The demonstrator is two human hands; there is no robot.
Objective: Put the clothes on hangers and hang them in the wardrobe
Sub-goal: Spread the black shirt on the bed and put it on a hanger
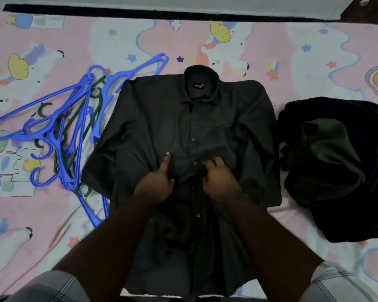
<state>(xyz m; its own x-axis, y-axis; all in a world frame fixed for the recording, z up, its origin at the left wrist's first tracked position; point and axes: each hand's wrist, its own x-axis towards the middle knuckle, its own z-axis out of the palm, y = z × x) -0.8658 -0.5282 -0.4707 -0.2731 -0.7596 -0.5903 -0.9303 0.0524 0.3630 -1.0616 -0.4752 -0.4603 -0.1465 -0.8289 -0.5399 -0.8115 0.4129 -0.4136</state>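
Observation:
A dark grey button-up shirt [162, 118] lies flat on the bed, collar away from me, buttoned down the front. My left hand [156, 184] pinches the shirt's front fabric left of the button line, with the forefinger stretched out on the cloth. My right hand [219, 179] grips a fold of fabric just right of the buttons, fingers curled. A tangled heap of blue and green plastic hangers [68, 127] lies left of the shirt, with one blue arm tucked under the shirt's left sleeve.
A crumpled pile of dark clothes [332, 162], black with an olive piece on top, sits to the right of the shirt. The bed has a pink cartoon-print sheet [271, 51]. A dark ledge [162, 12] runs along the far side.

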